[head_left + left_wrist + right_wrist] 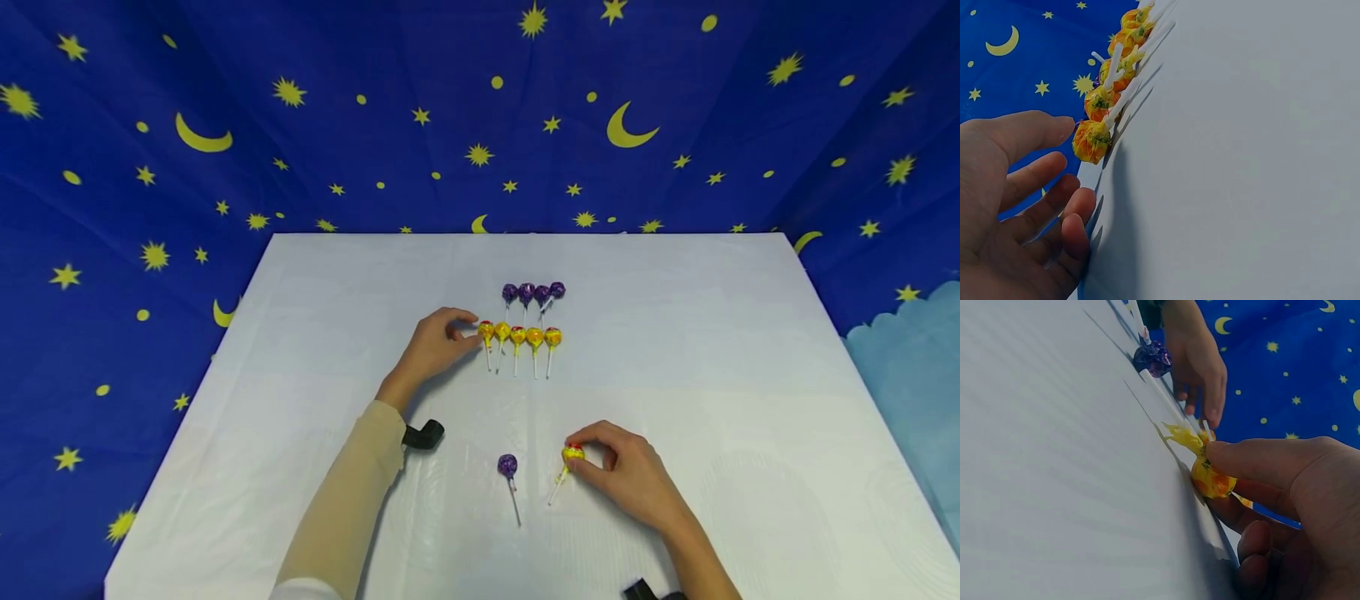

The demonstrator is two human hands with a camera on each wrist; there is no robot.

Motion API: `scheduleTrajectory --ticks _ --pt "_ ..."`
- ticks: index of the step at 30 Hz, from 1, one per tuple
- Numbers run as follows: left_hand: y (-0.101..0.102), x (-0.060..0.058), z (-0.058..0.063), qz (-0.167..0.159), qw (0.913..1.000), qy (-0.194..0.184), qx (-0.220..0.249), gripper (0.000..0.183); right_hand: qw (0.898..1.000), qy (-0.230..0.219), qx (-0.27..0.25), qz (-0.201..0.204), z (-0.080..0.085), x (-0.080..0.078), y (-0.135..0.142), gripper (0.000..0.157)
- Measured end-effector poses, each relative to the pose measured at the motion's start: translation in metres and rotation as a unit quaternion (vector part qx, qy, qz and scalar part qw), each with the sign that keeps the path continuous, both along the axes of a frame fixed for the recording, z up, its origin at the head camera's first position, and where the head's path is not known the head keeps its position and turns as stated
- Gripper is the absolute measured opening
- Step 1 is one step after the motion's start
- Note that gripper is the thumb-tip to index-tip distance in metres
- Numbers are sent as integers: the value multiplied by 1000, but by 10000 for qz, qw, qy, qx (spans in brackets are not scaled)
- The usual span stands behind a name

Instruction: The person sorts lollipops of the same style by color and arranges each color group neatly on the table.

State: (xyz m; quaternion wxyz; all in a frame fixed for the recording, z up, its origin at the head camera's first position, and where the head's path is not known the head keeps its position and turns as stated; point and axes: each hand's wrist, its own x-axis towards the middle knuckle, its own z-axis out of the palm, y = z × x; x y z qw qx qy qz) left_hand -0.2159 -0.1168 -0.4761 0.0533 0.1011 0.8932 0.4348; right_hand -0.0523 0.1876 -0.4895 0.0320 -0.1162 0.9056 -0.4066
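My right hand (630, 475) pinches a yellow lollipop (1215, 478) by its wrapped head between thumb and fingers, its white stick slanting toward the near edge. To its left lies a purple lollipop (507, 466) on the table. Farther back, my left hand (441, 340) is beside the left end of a row of yellow lollipops (518, 335). In the left wrist view its thumb reaches right up to the nearest yellow lollipop (1091, 142), and the loosely bent fingers grip nothing.
Behind the yellow row is a row of purple lollipops (527, 292), the rightmost lying askew. All are on a white-covered table (675, 333). A blue cloth (420, 50) with yellow stars and moons hangs around the back and sides.
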Motion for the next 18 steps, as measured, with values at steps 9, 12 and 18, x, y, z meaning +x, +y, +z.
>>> scheduleTrajectory --ticks 9,12,18 --pt "-2 18 -1 168 9995 283 8 31 10000 -20 49 -15 2 0 -1 24" --pt "-3 25 0 149 9994 298 -30 31 10000 -37 71 -24 2 -1 -1 24" --pt "-4 39 4 21 9997 254 49 32 9999 -100 63 -61 2 0 -1 23"
